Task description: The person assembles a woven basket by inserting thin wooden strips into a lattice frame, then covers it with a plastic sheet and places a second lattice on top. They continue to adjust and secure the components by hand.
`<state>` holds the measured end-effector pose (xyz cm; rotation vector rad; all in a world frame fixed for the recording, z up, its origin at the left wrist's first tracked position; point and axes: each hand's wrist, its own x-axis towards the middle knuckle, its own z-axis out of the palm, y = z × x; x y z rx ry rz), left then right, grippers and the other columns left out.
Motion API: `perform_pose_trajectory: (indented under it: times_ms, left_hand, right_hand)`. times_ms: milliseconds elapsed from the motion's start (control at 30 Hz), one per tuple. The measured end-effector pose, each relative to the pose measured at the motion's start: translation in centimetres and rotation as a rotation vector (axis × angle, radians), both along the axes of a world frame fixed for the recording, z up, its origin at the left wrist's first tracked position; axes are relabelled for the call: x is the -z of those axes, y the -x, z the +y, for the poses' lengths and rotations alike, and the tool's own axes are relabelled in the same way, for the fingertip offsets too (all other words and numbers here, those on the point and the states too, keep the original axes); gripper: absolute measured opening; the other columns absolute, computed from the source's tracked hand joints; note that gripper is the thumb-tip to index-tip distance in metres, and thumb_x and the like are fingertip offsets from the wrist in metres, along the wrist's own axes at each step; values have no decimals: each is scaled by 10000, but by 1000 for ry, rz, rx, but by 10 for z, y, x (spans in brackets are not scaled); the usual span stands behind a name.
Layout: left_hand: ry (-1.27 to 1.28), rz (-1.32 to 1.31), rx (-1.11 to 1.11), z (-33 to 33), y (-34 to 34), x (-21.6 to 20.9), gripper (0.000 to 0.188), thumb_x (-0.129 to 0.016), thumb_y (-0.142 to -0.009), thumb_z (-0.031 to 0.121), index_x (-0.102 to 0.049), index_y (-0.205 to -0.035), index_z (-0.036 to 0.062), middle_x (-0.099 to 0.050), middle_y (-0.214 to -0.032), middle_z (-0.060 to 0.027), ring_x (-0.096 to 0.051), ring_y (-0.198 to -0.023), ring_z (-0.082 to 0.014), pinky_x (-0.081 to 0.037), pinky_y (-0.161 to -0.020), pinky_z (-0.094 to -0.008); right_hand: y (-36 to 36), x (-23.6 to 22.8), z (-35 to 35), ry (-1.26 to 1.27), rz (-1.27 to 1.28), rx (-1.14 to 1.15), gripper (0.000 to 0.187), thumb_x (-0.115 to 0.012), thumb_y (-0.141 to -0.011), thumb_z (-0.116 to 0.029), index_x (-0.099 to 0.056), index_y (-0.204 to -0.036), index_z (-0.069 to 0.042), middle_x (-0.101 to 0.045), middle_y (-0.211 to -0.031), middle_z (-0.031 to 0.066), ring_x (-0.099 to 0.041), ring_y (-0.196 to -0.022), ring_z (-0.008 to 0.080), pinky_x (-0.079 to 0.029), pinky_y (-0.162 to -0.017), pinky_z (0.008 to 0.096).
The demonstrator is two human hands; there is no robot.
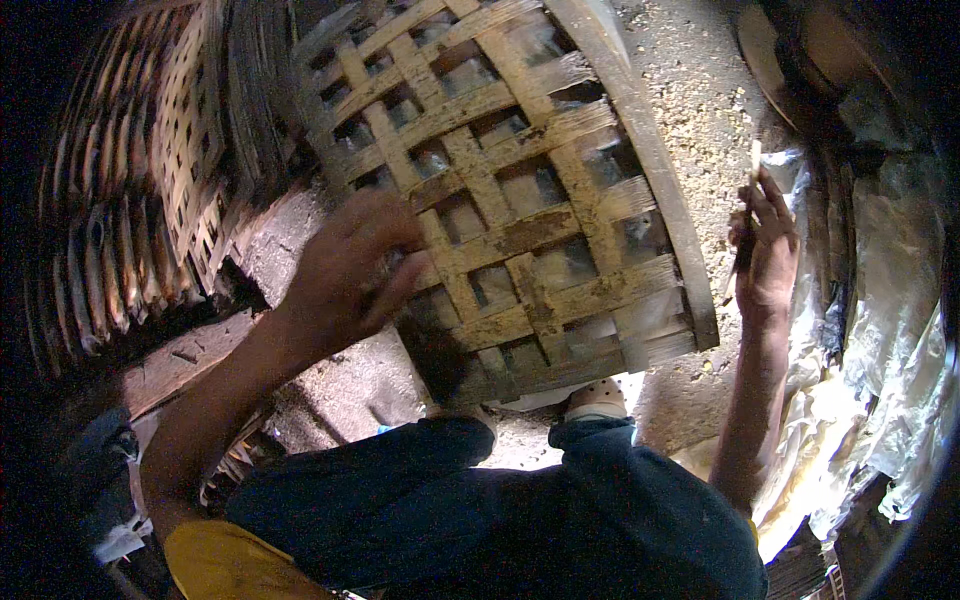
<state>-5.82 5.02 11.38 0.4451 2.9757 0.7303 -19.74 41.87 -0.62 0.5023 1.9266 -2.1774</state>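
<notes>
- From my remote seat I saw the woven bamboo lattice panel tilted in front of the knees, its near edge by the perforated clog; a loose tilt could have dropped that edge onto the foot.
- My left hand was at the panel's left side, fingers bent and thumb apart from them; blur kept me from telling whether they gripped a slat. If they did not, the panel might have slid or tipped.
- My right hand had its fingers closed around a slender stick, off the panel's right side; swung carelessly, it could have snagged the crumpled plastic sheeting close by on the right.
- Frayed slat ends near the right rim looked liable to splinter into bare skin.
</notes>
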Motion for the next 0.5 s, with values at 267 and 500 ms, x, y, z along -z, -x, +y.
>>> perform_pose_trajectory:
  times_ms: [267,500]
  left_hand:
    - [278,-174,-659,-137,-234,71,284,-615,-942,134,-529,-693,28,-484,-631,-171,-509,-583,-347,-409,-566,-438]
    - [507,-334,-688,-142,-279,114,299,-724,-861,347,-677,-983,78,-677,-983,-120,-634,-885,-342,-511,-775,-450]
  right_hand:
    - [-6,-8,0,-111,90,-24,453,-608,-962,-131,-520,-1382,13,-639,-1005,32,-518,-657,57,-410,-575,185]
    - [-6,-2,44,-653,368,-238,442,-618,-924,-49,-574,-1363,-67,-642,-1162,81,-575,-920,145,-473,-776,249]
